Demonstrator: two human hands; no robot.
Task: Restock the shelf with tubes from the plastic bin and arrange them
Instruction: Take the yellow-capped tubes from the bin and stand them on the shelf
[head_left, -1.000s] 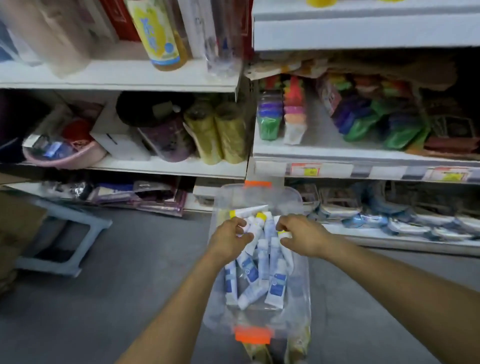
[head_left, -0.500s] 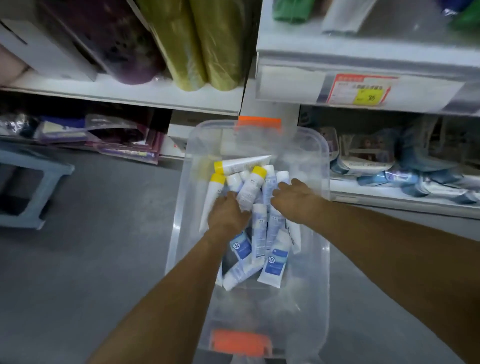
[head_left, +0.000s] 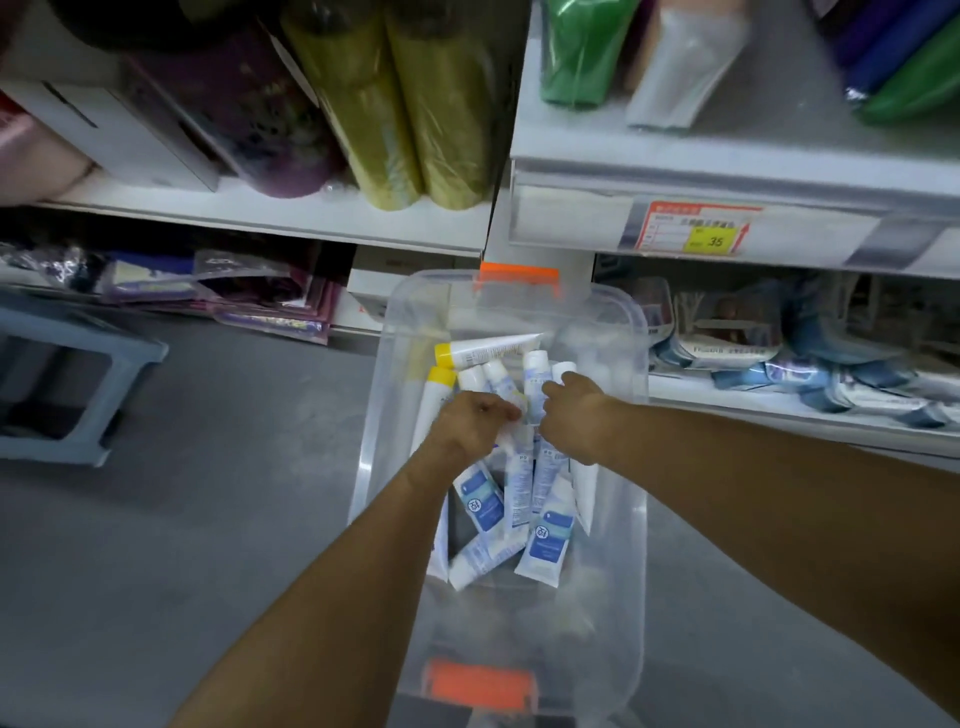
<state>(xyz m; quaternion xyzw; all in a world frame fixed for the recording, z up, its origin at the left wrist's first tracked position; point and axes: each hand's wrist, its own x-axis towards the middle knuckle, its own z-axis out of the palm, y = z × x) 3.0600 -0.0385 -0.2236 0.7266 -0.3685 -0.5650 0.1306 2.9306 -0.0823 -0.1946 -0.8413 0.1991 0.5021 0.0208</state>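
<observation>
Down in the plastic bin (it stands on the floor), the left hand and right hand sit side by side, fingers grasping tubes.

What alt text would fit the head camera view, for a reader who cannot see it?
A person's left hand and right hand reach into a clear plastic bin and curl round white tubes with blue labels. Two yellow-capped tubes lie at the bin's far left side. Store shelves full of packed goods stand behind.
</observation>
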